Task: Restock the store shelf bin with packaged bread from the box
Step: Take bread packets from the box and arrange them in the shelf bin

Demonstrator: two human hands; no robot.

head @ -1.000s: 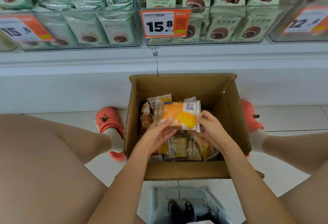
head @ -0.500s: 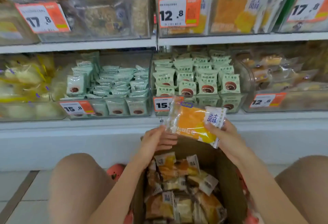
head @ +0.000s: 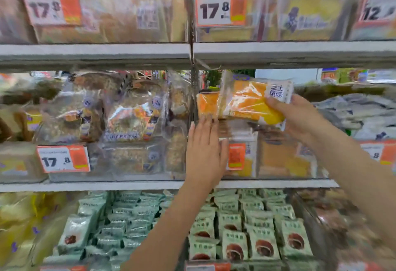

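My right hand [head: 300, 118] grips an orange bread packet [head: 246, 101] by its white-labelled right end, holding it level over the top of a clear shelf bin [head: 285, 157] on the middle shelf. That bin holds more orange packets behind its front wall. My left hand [head: 203, 148] lies flat with straight fingers against the bin's left front, over its orange price tag [head: 235, 156], fingertips just under the held packet. The box is out of view.
A neighbouring clear bin [head: 128, 133] of seeded bread with a 17.8 tag [head: 62, 159] stands to the left. A shelf board [head: 278, 53] runs close above the bin. Green snack packs [head: 257, 234] fill the lower shelf. Grey packs [head: 353, 116] lie to the right.
The view has risen from the box to the middle shelf. My right hand has lifted the orange packet up to the bin, and my left hand has let go of it and moved onto the bin's front.
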